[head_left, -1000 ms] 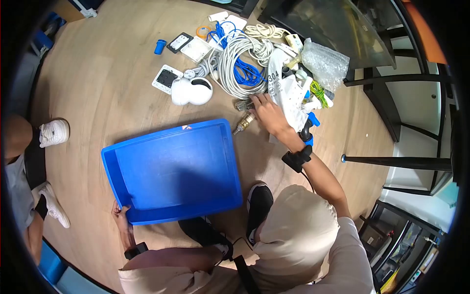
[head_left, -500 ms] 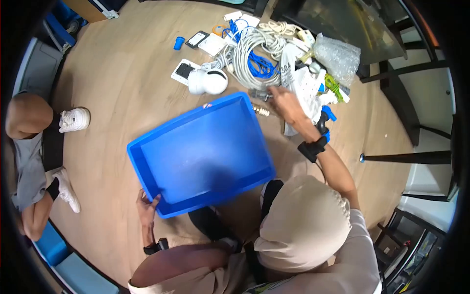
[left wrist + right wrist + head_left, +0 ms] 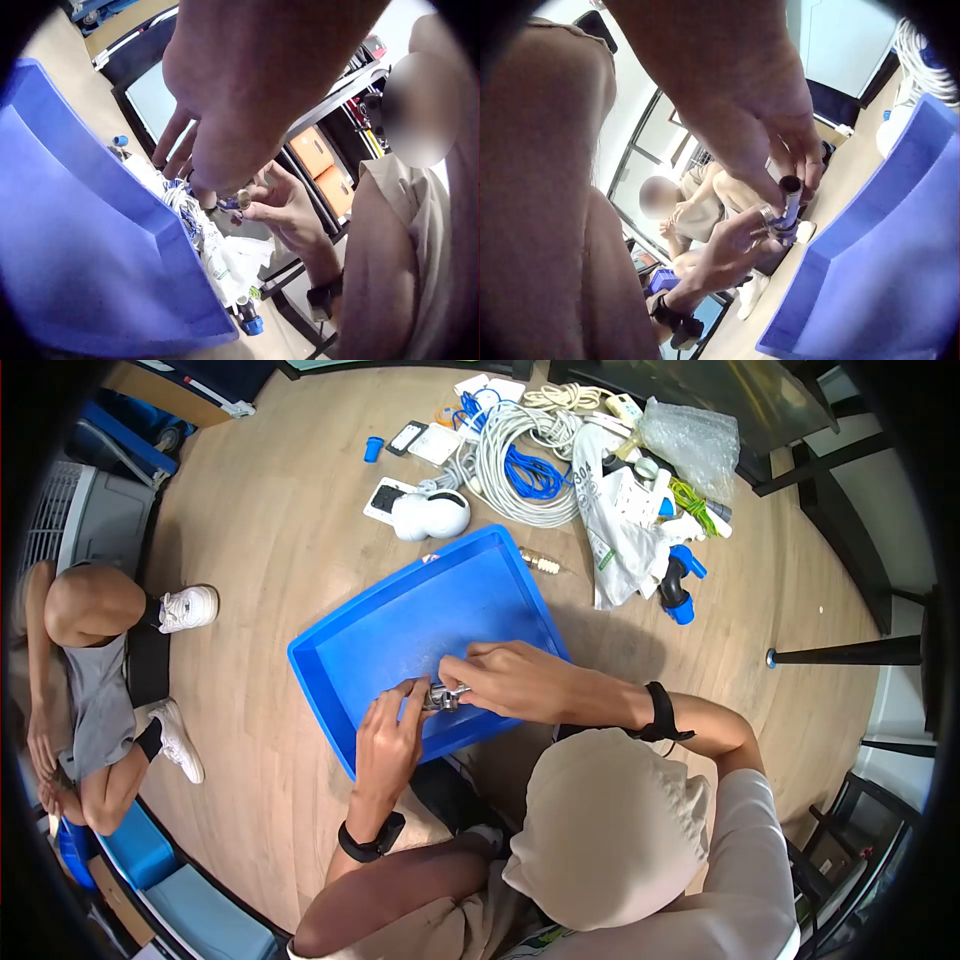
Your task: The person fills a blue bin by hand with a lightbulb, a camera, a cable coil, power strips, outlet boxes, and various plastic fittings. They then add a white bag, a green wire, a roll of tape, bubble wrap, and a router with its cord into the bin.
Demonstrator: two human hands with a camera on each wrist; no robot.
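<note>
A small chrome pipe fitting (image 3: 447,698) is held between both hands above the blue tray (image 3: 400,625). My left hand (image 3: 388,745) grips its left end with fingertips and thumb. From the other side, my right hand (image 3: 520,682) pinches it, wrist bent inward. The right wrist view shows the fitting's dark open tube end and a threaded part (image 3: 767,215) beside it. Fingers cover much of its body. Beyond the tray's far right corner, a brass-and-clear fitting (image 3: 541,561) lies on the floor.
Behind the tray lie a coiled white cable (image 3: 500,470), a white camera (image 3: 430,515), a printed plastic bag (image 3: 615,550), bubble wrap (image 3: 690,445) and a black-and-blue pipe fitting (image 3: 678,585). Another person (image 3: 95,605) sits at the left. A black table leg (image 3: 845,651) juts in from the right.
My right hand has brought the chrome fitting from the pile to over the tray. My left hand has left the tray's corner and now holds the fitting too.
</note>
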